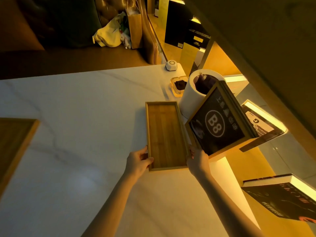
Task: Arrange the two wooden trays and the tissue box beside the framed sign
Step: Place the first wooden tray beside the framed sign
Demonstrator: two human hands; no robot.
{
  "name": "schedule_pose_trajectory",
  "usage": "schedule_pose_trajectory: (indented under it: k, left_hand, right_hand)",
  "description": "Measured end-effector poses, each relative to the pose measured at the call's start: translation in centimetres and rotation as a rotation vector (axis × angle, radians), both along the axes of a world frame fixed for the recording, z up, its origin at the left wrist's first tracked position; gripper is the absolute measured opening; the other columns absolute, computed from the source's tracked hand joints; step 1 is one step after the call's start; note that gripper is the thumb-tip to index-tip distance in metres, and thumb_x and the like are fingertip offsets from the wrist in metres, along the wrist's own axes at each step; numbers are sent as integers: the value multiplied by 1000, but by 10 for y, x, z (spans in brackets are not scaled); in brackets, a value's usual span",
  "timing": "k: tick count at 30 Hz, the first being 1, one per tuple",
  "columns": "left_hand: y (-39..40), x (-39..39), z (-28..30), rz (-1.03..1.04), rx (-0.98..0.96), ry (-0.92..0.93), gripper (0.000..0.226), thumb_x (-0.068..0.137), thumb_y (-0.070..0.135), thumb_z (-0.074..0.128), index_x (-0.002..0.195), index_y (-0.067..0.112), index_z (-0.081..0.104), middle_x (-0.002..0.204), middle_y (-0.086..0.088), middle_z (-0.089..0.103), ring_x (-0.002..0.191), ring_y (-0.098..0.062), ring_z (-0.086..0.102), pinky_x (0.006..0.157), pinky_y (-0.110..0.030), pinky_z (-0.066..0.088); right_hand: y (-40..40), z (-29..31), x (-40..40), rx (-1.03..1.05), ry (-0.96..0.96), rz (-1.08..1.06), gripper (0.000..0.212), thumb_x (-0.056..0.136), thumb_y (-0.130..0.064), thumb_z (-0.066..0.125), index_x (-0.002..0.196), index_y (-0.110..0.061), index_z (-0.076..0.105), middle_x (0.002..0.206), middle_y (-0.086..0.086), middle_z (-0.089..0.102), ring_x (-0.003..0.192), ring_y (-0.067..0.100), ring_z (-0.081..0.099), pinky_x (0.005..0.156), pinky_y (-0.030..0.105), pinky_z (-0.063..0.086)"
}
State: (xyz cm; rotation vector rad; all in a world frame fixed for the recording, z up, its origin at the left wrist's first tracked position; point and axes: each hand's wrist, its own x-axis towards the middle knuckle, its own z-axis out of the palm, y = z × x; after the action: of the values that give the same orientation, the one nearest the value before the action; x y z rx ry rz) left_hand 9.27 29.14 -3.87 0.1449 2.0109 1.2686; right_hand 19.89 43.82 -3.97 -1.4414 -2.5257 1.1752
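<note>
Both your hands grip the near end of the long wooden tray (166, 135): left hand (138, 161) curled round the left corner, thumb on the rim; right hand (197, 161) closed on the right corner. Tray lies flat on the white table (77, 117), long axis running away from you, right edge just beside the framed sign (220, 124). Second wooden tray (14, 142) sits well apart, far left, nearer your left hand. No tissue box identifiable.

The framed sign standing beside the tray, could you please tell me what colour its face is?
Black, with a white circled "B8", inside a light wooden frame on the framed sign; the head view shows it.
</note>
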Motion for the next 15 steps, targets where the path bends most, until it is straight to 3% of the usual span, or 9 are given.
schedule_pose_trajectory:
  k: [9, 15]
  left_hand:
    - [5, 3, -7, -21, -20, 39, 47, 81, 2, 59, 126, 6, 45, 123, -15, 60, 111, -32, 57, 98, -47, 47]
    - [6, 5, -12, -164, -129, 275, 41, 82, 12, 61, 122, 11, 52, 113, -13, 65, 105, -29, 59, 91, -34, 47]
  right_hand:
    - [3, -5, 2, 22, 9, 16, 40, 86, 10, 44, 124, -3, 50, 114, 18, 59, 104, 30, 58, 74, 25, 47]
    - [0, -8, 7, 64, -48, 36, 39, 88, 6, 44, 125, -5, 47, 109, 17, 61, 99, 29, 61, 77, 33, 53]
